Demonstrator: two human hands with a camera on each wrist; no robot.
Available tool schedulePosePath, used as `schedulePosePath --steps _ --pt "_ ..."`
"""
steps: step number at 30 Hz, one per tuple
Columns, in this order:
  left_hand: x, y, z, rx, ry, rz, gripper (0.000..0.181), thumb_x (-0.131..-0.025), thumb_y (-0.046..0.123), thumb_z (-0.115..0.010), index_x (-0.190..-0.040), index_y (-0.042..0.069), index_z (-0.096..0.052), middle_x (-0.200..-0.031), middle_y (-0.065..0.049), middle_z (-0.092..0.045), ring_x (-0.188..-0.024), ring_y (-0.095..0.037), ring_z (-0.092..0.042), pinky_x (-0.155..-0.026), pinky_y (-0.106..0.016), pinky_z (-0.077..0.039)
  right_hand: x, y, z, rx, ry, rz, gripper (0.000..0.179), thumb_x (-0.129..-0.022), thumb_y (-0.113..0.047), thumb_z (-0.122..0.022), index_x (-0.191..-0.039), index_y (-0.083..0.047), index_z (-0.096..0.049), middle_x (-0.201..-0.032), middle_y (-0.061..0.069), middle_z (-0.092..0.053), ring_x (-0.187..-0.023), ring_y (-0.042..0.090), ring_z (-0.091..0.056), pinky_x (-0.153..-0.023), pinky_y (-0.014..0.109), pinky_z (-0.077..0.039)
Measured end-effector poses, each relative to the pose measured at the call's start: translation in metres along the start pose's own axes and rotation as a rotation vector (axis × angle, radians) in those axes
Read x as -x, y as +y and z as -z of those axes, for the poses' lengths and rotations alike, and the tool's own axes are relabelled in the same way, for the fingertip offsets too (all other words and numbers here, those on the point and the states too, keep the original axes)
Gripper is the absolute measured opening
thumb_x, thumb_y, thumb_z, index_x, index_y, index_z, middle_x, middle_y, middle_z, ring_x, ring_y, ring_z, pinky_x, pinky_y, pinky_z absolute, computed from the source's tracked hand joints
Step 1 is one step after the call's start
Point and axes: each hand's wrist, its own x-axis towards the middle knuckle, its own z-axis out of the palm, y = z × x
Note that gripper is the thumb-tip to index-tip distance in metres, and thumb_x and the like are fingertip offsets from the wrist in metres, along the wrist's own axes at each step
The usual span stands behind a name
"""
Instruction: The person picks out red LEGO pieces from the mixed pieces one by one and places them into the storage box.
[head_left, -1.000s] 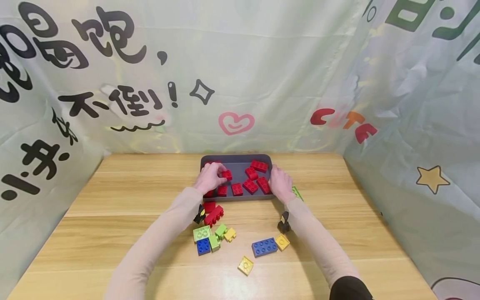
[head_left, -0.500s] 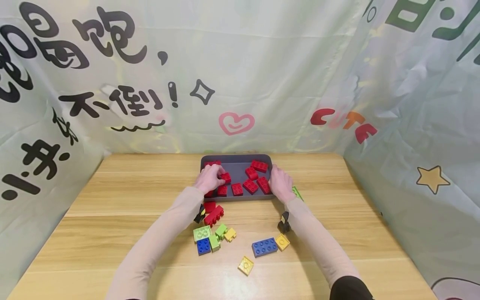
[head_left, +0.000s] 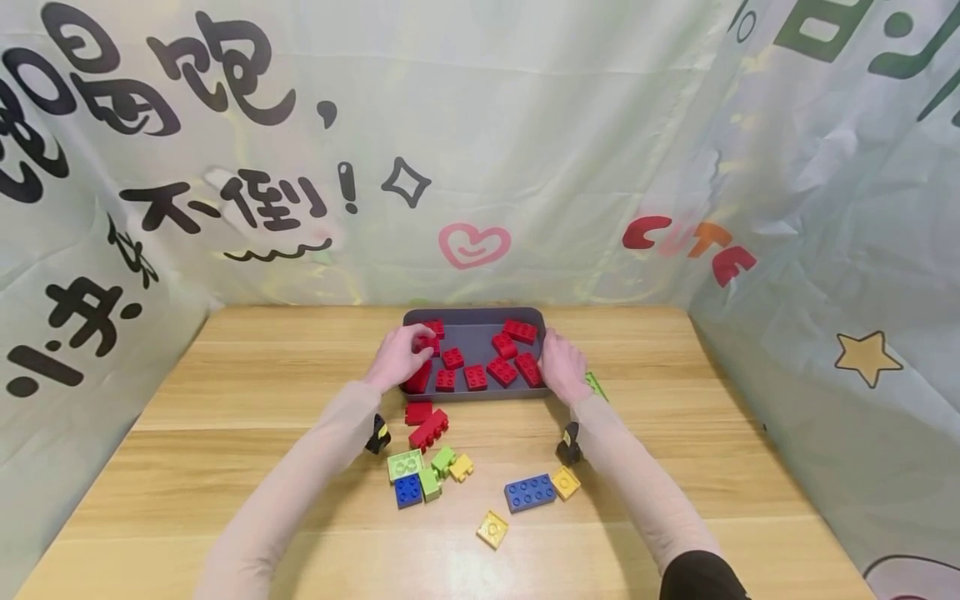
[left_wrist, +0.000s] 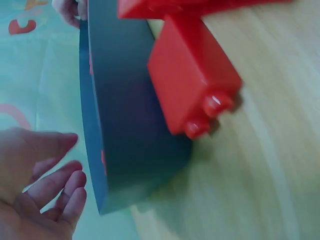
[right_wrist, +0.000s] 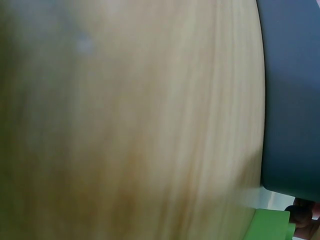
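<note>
My left hand [head_left: 399, 357] hovers over the left end of a dark grey tray [head_left: 474, 397]. In the left wrist view, its thumb and fingers stand apart with nothing between them, beside the tray wall [left_wrist: 130, 125]. My right hand [head_left: 562, 363] grips the tray's right end, its fingers at the rim. Several red toy bricks [head_left: 501, 372] lie spread inside the tray. A small red brick [head_left: 452, 358] sits just right of the left hand. Part of a red brick [head_left: 429, 344] shows behind the left fingers.
Two red bricks [head_left: 429, 430] lie in front of the tray. Nearer are green bricks [head_left: 406, 465], a blue brick [head_left: 408, 491], a larger blue brick [head_left: 529, 492] and yellow pieces [head_left: 492, 529]. A green brick [right_wrist: 270, 225] lies by the right hand. A printed cloth [head_left: 570, 150] hangs behind.
The left hand has let go of the small red brick, which now lies on the tray floor, and has moved left and opened. The right hand stays at the tray's right end.
</note>
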Motion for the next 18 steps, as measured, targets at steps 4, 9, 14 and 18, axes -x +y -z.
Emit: schedulePosePath --steps 4,9,14,18 --pt "0.004 -0.012 0.002 0.019 -0.001 -0.028 0.044 -0.099 0.013 -0.060 -0.139 -0.004 -0.055 -0.150 -0.028 -0.048 -0.140 -0.045 -0.045 -0.118 -0.056 -0.036 0.000 0.000 0.000 0.008 0.004 0.006 0.020 -0.095 -0.007 -0.053 -0.112 0.002 -0.058 -0.098 0.023 -0.072 -0.080 0.047 -0.070 -0.064 0.058 -0.056" --pt "0.006 -0.028 -0.001 0.019 -0.022 -0.007 0.060 -0.103 0.017 -0.052 -0.153 -0.008 -0.031 -0.165 -0.030 -0.018 -0.153 -0.046 -0.021 -0.126 -0.057 -0.021 0.002 0.000 0.001 0.005 0.018 0.013 0.016 -0.094 -0.007 -0.054 -0.107 0.002 -0.058 -0.094 0.023 -0.072 -0.078 0.047 -0.069 -0.062 0.057 -0.056" --pt "0.007 -0.040 -0.003 0.047 -0.059 0.033 0.067 -0.107 0.023 -0.045 -0.158 -0.006 -0.014 -0.168 -0.027 -0.009 -0.157 -0.041 -0.012 -0.128 -0.053 -0.016 0.001 -0.001 0.001 0.011 0.016 0.013 0.015 -0.094 -0.007 -0.054 -0.106 0.001 -0.058 -0.094 0.023 -0.072 -0.077 0.046 -0.069 -0.062 0.057 -0.056" --pt "0.009 -0.049 -0.005 0.097 -0.111 0.059 0.068 -0.110 0.030 -0.035 -0.160 -0.003 -0.002 -0.169 -0.025 -0.002 -0.157 -0.039 -0.007 -0.128 -0.052 -0.013 0.001 -0.001 0.002 0.014 0.012 0.010 0.016 -0.094 -0.007 -0.053 -0.107 0.002 -0.058 -0.095 0.024 -0.072 -0.078 0.046 -0.069 -0.063 0.057 -0.056"
